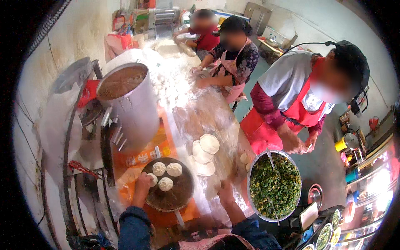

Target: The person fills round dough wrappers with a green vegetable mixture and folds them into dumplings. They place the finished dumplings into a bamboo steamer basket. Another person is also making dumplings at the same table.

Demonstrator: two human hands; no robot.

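My left hand (144,187) has its fingers on a pleated white bun (152,180) at the left side of a round dark steamer tray (170,200). Three more pleated buns, one of them the nearest bun (165,184), sit on the same tray. On the floured table, my right hand (226,194) is beside a blurred, shaded dough wrapper (212,187); its fingertips meet the wrapper's edge, but their grip is unclear. Just beyond lies an overlapping group of round dough wrappers (204,153). A large metal bowl of chopped green filling (275,184) with utensils stands to the right.
Behind the tray stands a tall metal pot (134,109). A metal rack (90,187) is at the left. Across the bowl, a person in a red apron (300,109) handles a small pale piece. Two other people work farther along the floured table (200,115).
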